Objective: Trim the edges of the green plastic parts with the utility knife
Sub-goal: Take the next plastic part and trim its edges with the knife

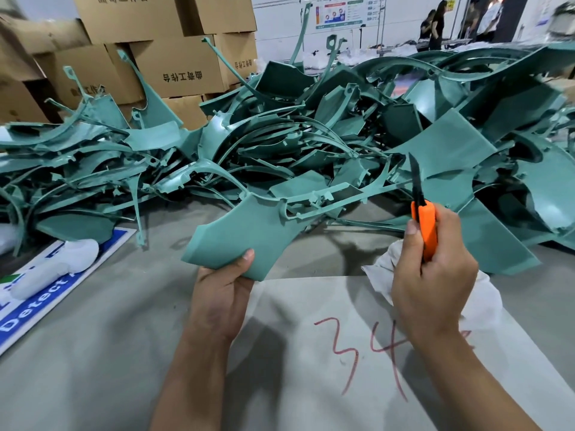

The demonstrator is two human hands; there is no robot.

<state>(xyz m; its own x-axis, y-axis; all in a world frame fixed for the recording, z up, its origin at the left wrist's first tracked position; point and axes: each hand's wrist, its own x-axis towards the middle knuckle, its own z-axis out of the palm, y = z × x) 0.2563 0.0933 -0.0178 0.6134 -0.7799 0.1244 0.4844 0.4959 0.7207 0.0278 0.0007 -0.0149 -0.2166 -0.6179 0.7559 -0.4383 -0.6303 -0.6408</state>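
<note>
Green plastic part [249, 227] held up above the tabletop [102, 321], flat panel end toward the body, ribbed curved arm reaching right toward the heap. Gripped at the near lower corner by the left hand [222, 290], thumb on top, fingers underneath. Utility knife [422, 219] upright in the right hand [435, 278], fingers wrapped round the orange handle, dark blade extended and pointing up, just beside the part's right end but apart from it. Looks like the stage between cuts: part presented, blade not yet on an edge. Next move likely calls for tipping the blade down onto a flashed edge and drawing it along, away from the holding thumb. Behind, a big pile of green parts [311, 144]; white cloth [485, 293] under the right wrist; paper sheet marked in red [311, 306]; cardboard boxes [177, 66] beyond.
</note>
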